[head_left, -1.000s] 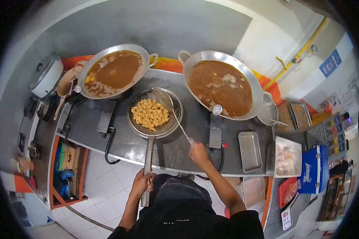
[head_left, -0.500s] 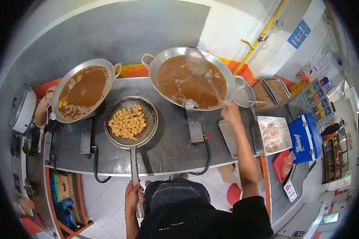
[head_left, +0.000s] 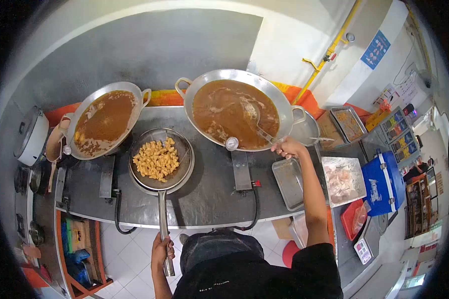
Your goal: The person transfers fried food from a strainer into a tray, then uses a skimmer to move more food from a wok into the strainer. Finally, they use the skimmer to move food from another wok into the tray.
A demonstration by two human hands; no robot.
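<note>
My left hand (head_left: 161,250) is wrapped round the long metal handle of a mesh strainer (head_left: 184,172). The strainer holds a heap of golden fried pieces (head_left: 156,158) and sits over a round metal bowl (head_left: 177,190) on the counter. At the right rim of a large wok (head_left: 285,114) is my right hand (head_left: 289,147), closed on the handle of a ladle (head_left: 264,133). The ladle's round head is down in the brown, foamy oil (head_left: 219,114), partly hidden by it.
A second wok (head_left: 136,107) of oil stands at the left. To the right are a metal tray (head_left: 288,187), a tray of floured pieces (head_left: 342,180), a blue cooler (head_left: 382,180) and a tray of crumbs (head_left: 347,123). A black hose (head_left: 257,209) hangs over the counter's front edge.
The ladle head, blurred near the wok's far rim before, is now lower in the oil towards the right. The oil swirls more. My left hand keeps its grip on the strainer.
</note>
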